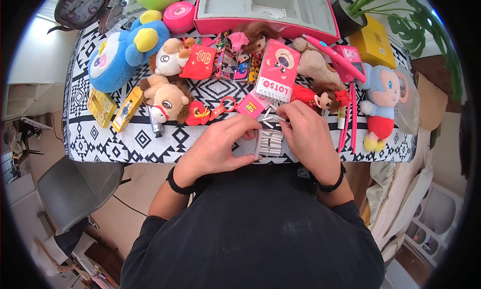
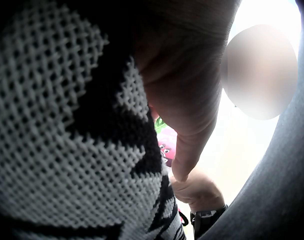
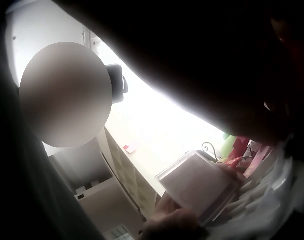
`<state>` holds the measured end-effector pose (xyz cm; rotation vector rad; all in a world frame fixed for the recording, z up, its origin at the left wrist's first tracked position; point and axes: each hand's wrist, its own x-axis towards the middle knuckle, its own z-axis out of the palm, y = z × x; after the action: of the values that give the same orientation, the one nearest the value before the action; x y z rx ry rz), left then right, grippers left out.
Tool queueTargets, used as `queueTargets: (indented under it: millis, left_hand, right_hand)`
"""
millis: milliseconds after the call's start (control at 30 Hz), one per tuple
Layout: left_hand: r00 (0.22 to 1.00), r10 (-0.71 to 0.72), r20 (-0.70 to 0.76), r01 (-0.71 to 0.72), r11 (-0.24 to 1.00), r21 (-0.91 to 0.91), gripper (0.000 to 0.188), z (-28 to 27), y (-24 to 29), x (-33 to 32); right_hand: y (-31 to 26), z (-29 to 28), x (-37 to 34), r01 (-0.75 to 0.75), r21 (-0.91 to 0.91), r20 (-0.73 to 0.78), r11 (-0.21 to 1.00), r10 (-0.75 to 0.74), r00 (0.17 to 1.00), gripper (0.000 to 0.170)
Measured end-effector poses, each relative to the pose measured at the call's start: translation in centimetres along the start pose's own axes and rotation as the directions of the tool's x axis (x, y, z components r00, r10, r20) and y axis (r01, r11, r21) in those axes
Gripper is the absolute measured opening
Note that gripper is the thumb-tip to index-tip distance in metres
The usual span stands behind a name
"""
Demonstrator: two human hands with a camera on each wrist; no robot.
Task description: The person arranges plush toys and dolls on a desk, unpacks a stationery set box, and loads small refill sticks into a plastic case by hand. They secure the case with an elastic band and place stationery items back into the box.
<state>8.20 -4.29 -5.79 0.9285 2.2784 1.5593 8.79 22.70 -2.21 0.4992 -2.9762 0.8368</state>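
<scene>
My left hand (image 1: 220, 141) grips a small clear plastic box (image 3: 194, 182) from its left side, thumb at the near corner and fingers at the far one. Rows of small white sticks (image 1: 271, 142) lie inside the box. Several loose white sticks (image 1: 269, 117) are scattered on the cloth just beyond it. My right hand (image 1: 309, 134) is over the box's right side with fingers bent down among the loose sticks; I cannot tell whether it pinches one. A pink spiral notebook (image 1: 277, 71) and a pink card (image 1: 251, 105) lie just past the sticks.
A patterned cloth (image 1: 200, 149) covers the table. Plush toys, including a brown horse (image 1: 168, 99) and a blue-and-red doll (image 1: 383, 106), flank the hands. Red scissors (image 1: 224, 107) lie left, pink sticks (image 1: 347, 123) right. A large pink box (image 1: 265, 21) stands at the back.
</scene>
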Motion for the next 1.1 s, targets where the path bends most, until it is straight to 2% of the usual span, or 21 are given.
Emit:
queueTargets:
  millis: [100, 300, 367, 467, 667, 800, 1100]
  left_hand:
    - [1.0, -0.001, -0.002, 0.001, 1.0, 0.0, 0.067, 0.0, 0.1, 0.0]
    - [1.0, -0.005, -0.004, 0.005, 1.0, -0.004, 0.067, 0.0, 0.1, 0.0]
    - [1.0, -0.004, -0.011, 0.004, 1.0, -0.007, 0.067, 0.1, 0.0, 0.0]
    - [1.0, -0.014, -0.009, 0.014, 1.0, -0.004, 0.067, 0.0, 0.0, 0.0]
    - [0.999, -0.036, -0.021, 0.035, 0.998, -0.055, 0.063, -0.1, 0.2, 0.3]
    - [0.998, -0.062, -0.014, 0.061, 0.995, -0.076, 0.068, -0.2, -0.1, 0.2]
    - [0.988, -0.149, 0.041, 0.155, 0.97, -0.19, 0.07, -0.7, 0.2, 0.6]
  right_hand:
    - [0.2, 0.0, -0.2, 0.036, -0.011, -0.001, 0.999, -0.036, 0.999, 0.02]
    - [-0.9, -1.1, -0.8, 0.05, 0.124, -0.025, 0.991, -0.047, 0.999, 0.021]
    - [-1.3, -1.2, -1.1, 0.1, 0.224, 0.048, 0.97, -0.114, 0.992, 0.021]
    - [-1.7, -0.9, -1.5, 0.082, 0.273, 0.099, 0.959, -0.112, 0.989, 0.022]
    - [-1.7, -0.2, -1.6, 0.169, 0.244, 0.081, 0.955, -0.194, 0.978, 0.021]
    - [-1.9, 0.1, -1.7, 0.16, 0.265, 0.124, 0.951, -0.198, 0.972, 0.021]
    - [-2.1, 0.2, -1.7, 0.16, 0.225, 0.093, 0.961, -0.185, 0.978, 0.018]
